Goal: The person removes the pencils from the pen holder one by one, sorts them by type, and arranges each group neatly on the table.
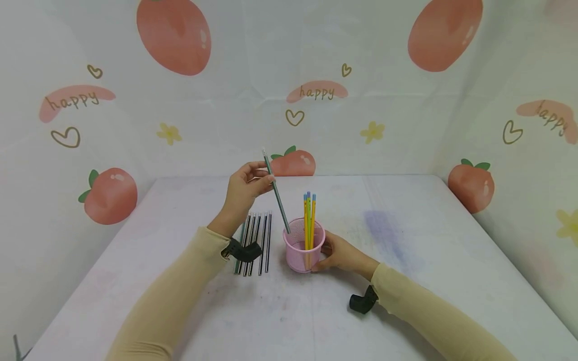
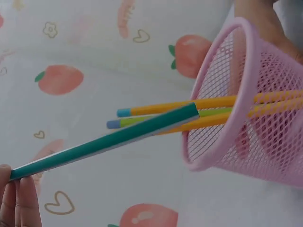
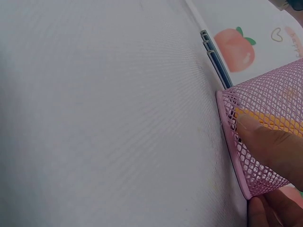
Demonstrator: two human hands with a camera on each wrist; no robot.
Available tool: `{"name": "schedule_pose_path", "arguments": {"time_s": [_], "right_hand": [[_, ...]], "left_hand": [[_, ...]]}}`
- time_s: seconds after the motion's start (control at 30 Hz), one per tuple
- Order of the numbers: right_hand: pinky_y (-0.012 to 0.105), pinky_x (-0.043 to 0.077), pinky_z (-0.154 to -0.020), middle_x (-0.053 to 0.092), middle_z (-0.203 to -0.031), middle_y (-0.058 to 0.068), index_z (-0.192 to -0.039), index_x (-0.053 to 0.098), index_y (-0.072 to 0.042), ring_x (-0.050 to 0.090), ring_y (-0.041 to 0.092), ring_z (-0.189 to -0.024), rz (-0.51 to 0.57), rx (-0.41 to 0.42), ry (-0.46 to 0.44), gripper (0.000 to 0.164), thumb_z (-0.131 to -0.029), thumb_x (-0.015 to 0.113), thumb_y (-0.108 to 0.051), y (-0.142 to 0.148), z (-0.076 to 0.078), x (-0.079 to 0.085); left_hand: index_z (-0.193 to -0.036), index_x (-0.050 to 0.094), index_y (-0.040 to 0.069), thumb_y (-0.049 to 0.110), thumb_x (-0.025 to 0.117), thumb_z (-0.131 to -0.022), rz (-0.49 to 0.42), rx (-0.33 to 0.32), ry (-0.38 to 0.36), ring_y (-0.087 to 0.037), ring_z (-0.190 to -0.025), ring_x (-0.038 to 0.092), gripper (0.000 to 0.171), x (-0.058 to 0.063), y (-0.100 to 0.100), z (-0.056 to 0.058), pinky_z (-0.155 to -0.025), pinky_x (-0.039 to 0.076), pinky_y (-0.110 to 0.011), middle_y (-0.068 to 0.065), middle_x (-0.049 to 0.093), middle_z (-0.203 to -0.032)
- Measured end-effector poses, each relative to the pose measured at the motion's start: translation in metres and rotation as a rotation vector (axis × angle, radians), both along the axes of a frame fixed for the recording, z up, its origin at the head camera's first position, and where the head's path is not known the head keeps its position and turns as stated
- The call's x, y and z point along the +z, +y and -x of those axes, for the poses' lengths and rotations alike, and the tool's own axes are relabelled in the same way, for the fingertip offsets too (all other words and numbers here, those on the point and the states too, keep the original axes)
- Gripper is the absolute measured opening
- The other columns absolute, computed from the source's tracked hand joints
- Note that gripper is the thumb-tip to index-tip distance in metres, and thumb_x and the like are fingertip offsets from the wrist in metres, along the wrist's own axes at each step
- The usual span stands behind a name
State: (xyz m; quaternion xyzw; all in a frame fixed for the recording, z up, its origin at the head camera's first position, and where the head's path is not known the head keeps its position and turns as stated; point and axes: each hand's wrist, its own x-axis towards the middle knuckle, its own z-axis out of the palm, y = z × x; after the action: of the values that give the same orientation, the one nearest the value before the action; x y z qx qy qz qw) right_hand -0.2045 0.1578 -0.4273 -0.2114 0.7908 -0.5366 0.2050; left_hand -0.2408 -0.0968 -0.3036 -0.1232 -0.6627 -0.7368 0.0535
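A green pencil (image 1: 278,200) is pinched near its upper end by my left hand (image 1: 248,188), its lower end at the near-left rim of a pink mesh pencil cup (image 1: 298,258). In the left wrist view the pencil (image 2: 104,142) slants toward the cup's mouth, with the fingertips (image 2: 28,203) at its far end. My right hand (image 1: 340,255) grips the cup low on its right side; the right wrist view shows the thumb (image 3: 270,142) against the mesh. Inside the cup stand two yellow pencils (image 1: 313,215) and a lime-green one (image 2: 215,112).
A row of several dark pencils (image 1: 264,245) lies on the white table (image 1: 316,316) left of the cup, partly under my left wrist. Behind the table hangs a white cloth (image 1: 244,130) printed with peaches. A purple stain (image 1: 381,225) marks the table at right.
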Motion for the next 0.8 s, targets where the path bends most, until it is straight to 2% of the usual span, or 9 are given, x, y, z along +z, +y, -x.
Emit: {"name": "schedule_pose_path", "arguments": {"time_s": [0.23, 0.47, 0.8], "right_hand": [[0.046, 0.035, -0.113, 0.043, -0.148, 0.016, -0.151, 0.027, -0.004, 0.042, 0.035, -0.135, 0.004, 0.003, 0.011, 0.097, -0.073, 0.084, -0.004, 0.001, 0.0, -0.002], [0.046, 0.034, -0.113, 0.041, -0.149, 0.015, -0.152, 0.025, -0.006, 0.042, 0.035, -0.135, -0.015, -0.005, 0.017, 0.1, -0.072, 0.085, -0.007, 0.0, -0.001, -0.001], [0.045, 0.034, -0.113, 0.041, -0.15, 0.015, -0.153, 0.023, -0.006, 0.042, 0.034, -0.135, -0.006, 0.001, 0.012, 0.102, -0.072, 0.084, -0.005, 0.0, 0.0, -0.001]], "left_hand": [[-0.133, 0.052, 0.004, -0.002, 0.066, -0.088, -0.007, 0.018, -0.004, -0.006, -0.076, 0.065, 0.048, 0.009, -0.014, 0.006, -0.078, 0.059, -0.024, 0.002, 0.06, -0.088], [-0.141, 0.048, 0.009, 0.0, 0.065, -0.089, 0.068, 0.036, -0.01, -0.007, -0.078, 0.064, 0.055, 0.006, -0.027, 0.016, -0.078, 0.058, -0.023, 0.001, 0.06, -0.09], [-0.142, 0.048, 0.011, 0.002, 0.064, -0.091, 0.213, 0.081, -0.043, -0.005, -0.078, 0.063, 0.054, 0.001, -0.044, 0.027, -0.077, 0.058, -0.02, -0.001, 0.057, -0.094]]}}
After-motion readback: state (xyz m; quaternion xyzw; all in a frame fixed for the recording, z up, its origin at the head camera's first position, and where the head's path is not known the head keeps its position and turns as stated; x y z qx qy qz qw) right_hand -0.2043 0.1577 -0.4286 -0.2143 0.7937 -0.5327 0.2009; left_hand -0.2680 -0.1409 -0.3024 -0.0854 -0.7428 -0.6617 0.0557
